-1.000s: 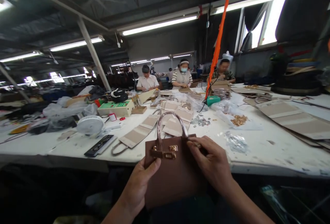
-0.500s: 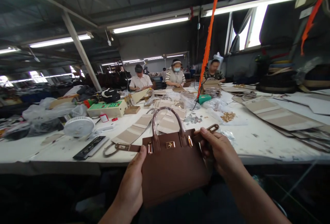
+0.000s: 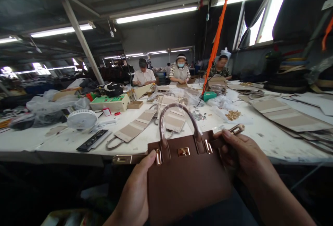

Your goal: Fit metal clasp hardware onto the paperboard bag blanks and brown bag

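Note:
A brown handbag [image 3: 187, 181] is held up in front of me, just before the table's near edge. Its arched handle [image 3: 179, 106] has clear film around it, and a gold turn-lock plate [image 3: 183, 151] sits at the top middle of the front. My left hand [image 3: 134, 188] grips the bag's left side, thumb by the upper corner; a strap with a gold end plate [image 3: 124, 159] sticks out to the left there. My right hand [image 3: 243, 156] is closed at the upper right corner, its thumb on the other strap, whose gold-plated end [image 3: 237, 129] points right. The right fingers are partly behind the bag.
Flat beige bag panels [image 3: 136, 127] lie on the white table [image 3: 59, 144], with a larger stack [image 3: 288, 113] at right. A white fan [image 3: 82, 119], a green-topped machine [image 3: 109, 103] and gold hardware [image 3: 232, 115] stand or lie about. Several people sit across the table; an orange strip [image 3: 218, 28] hangs down.
The handbag and both hands have come closer and shifted slightly right in view. The left strap end now sits lower, and the right one reaches farther right. Both hands keep their hold.

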{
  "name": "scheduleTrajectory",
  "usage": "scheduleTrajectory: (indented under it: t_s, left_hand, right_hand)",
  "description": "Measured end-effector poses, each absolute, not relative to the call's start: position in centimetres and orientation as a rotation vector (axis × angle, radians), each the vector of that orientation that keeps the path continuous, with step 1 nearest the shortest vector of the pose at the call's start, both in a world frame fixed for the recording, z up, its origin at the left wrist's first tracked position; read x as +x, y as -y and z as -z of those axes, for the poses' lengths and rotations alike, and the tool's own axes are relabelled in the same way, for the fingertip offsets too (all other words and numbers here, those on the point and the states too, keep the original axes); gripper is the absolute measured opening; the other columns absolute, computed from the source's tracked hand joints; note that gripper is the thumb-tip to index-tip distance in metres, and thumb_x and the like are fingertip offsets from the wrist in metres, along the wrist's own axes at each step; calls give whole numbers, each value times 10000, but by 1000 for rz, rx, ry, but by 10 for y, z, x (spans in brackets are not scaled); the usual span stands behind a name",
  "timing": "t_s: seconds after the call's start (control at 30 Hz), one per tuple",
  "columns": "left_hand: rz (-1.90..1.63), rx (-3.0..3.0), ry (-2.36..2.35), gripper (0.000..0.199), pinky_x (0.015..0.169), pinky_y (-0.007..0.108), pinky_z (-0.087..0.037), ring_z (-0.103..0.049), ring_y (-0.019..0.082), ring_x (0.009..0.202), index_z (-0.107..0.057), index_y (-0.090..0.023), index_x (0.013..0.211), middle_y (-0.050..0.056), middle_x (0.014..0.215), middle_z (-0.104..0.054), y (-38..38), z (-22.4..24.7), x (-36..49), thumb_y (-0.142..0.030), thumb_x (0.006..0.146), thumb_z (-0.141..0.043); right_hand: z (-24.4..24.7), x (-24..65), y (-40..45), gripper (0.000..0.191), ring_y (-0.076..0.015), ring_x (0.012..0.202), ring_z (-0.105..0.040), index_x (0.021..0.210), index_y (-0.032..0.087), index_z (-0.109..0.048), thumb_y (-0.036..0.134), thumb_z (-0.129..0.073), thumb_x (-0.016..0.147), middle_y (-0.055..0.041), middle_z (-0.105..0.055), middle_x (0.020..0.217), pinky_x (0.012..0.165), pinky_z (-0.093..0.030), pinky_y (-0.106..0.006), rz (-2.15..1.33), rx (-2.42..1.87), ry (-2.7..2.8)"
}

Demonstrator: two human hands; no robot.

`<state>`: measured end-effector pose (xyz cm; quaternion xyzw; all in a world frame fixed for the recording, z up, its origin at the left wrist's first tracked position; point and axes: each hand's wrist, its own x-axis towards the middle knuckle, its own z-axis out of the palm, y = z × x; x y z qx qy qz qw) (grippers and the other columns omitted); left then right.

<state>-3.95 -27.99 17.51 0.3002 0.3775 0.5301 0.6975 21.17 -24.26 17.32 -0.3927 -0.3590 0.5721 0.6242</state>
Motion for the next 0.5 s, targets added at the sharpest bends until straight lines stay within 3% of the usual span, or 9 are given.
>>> scheduleTrajectory:
  t_s: [0.2, 0.33, 0.5]
  left_hand:
    - [-1352, 551, -811, 650, 1129, 562, -479, -674, 365, 1229, -570, -199, 1464, 120, 1304, -728, 276, -177, -24, -417, 876, -741]
    - [-1278, 482, -777, 628, 1109, 585, -490, -671, 365, 1233, -539, -204, 1491, 134, 1333, -710, 256, -170, -21, -414, 922, -699]
    - [-1430, 506, -733, 618, 1149, 552, -461, -630, 335, 1299, -506, -212, 1515, 114, 1375, -688, 228, -161, -28, -388, 947, -678]
  right_hand:
    - [-176, 219, 245, 481, -69, 379, -403, 887, 150, -732, 592, -848, 739, 28, -529, 546, 367, -288, -187, -1249, -982, 827]
    - [-156, 216, 224, 518, -72, 399, -410, 856, 141, -724, 642, -812, 756, 5, -564, 575, 383, -313, -203, -1207, -1057, 883]
    - [-140, 208, 214, 528, -112, 446, -434, 726, 176, -689, 679, -662, 886, 8, -522, 490, 432, -330, -230, -853, -1323, 1171]
